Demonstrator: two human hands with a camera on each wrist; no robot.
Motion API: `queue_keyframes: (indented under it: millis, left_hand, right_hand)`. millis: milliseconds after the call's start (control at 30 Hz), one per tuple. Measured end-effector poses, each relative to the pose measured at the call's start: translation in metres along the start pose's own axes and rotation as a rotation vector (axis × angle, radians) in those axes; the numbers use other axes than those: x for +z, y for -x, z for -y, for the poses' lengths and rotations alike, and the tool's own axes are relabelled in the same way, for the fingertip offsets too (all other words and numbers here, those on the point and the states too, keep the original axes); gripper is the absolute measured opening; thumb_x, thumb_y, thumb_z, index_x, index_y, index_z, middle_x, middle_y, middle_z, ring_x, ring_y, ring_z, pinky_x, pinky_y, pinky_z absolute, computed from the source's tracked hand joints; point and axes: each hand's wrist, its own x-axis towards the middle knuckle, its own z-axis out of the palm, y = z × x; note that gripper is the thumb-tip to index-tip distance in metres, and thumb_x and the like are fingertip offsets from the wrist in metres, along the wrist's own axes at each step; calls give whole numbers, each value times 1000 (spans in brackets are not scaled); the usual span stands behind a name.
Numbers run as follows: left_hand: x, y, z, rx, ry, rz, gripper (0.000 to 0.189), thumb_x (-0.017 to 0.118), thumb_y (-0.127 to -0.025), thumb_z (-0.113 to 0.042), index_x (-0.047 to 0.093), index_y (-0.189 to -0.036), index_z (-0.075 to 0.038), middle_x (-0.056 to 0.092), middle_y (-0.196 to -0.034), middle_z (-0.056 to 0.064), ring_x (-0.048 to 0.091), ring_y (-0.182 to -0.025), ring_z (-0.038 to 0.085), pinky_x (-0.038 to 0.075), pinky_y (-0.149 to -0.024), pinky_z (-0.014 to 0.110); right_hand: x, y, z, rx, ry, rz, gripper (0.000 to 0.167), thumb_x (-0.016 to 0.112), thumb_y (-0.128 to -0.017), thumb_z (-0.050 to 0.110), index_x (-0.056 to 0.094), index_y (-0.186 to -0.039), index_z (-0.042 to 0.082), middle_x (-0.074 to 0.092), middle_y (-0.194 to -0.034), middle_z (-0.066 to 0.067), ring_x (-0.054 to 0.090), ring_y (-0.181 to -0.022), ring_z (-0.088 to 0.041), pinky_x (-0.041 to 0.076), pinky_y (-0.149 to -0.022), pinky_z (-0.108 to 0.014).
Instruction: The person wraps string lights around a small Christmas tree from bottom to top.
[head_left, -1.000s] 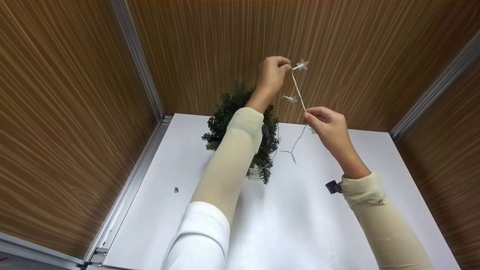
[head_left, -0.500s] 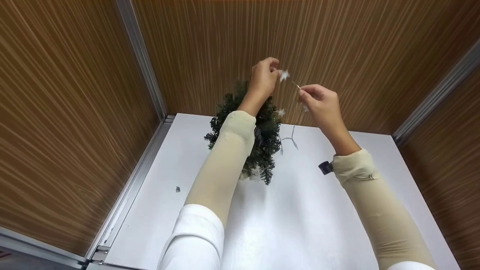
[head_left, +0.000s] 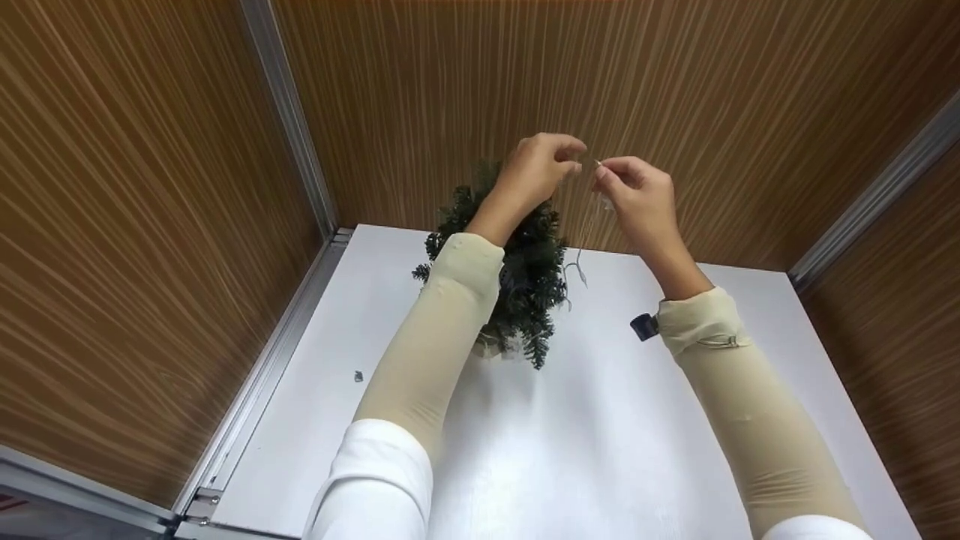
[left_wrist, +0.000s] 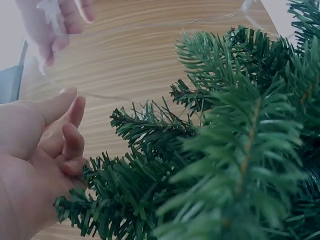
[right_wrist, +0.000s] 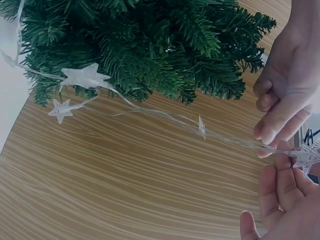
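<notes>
My right hand [head_left: 641,199] pinches the thin pale wire of a string of star lights between thumb and forefinger. Just left of it, my left hand [head_left: 532,169] reaches over the small artificial Christmas tree [head_left: 532,277], thumb and forefinger parted with a gap between them. In the left wrist view, the other fingers of my left hand [left_wrist: 30,150] are bent beside the green branches. Clear plastic stars [right_wrist: 85,76] hang along the wire in the right wrist view; one star [right_wrist: 306,159] is close to both hands. My left arm hides part of the tree.
The tree stands on a white table [head_left: 600,420] near its back edge. Wood-patterned panels [head_left: 420,90] with metal posts enclose the back and sides. A small grey piece [head_left: 358,376] lies on the table's left side.
My right hand has moved up and left, nearer the left hand. The left hand has come down a little, and its thumb and forefinger have parted from the wire they pinched.
</notes>
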Motion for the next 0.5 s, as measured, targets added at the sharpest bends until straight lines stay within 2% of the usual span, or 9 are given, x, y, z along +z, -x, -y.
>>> queue_keyframes:
  millis: [100, 167, 333, 500]
  left_hand:
    - [4, -2, -1, 13, -74, -5, 29, 64, -100, -27, 71, -127, -24, 70, -123, -5, 63, -103, 8, 52, -85, 26]
    - [6, -4, 0, 29, -85, -31, 25, 63, -100, -28, 74, -122, -22, 72, -118, -5, 63, -99, 8, 52, -83, 26]
    - [4, -8, 3, 55, 7, -124, 19, 63, -101, -21, 76, -112, -15, 74, -113, -2, 61, -90, 8, 50, -79, 23]
    - [-1, -11, 3, 93, 60, -182, 18, 64, -100, -18, 76, -111, -11, 74, -113, 0, 62, -92, 5, 49, -82, 19]
  right_hand:
    - [1, 0, 2, 1, -28, -5, 23, 65, -100, 17, 71, -108, -4, 70, -87, 3, 66, -85, -11, 51, -78, -18]
    - [2, 1, 3, -7, -36, 1, 25, 65, -100, 18, 71, -108, -5, 70, -87, 2, 66, -84, -10, 51, -77, -19]
    - [3, 7, 3, 31, -53, 40, 25, 65, -100, 24, 73, -106, 0, 71, -86, 3, 68, -85, -11, 53, -75, -21]
    - [1, 12, 3, 117, -68, 94, 32, 68, -97, 32, 73, -112, 3, 73, -94, -1, 67, -90, -11, 51, -80, -23]
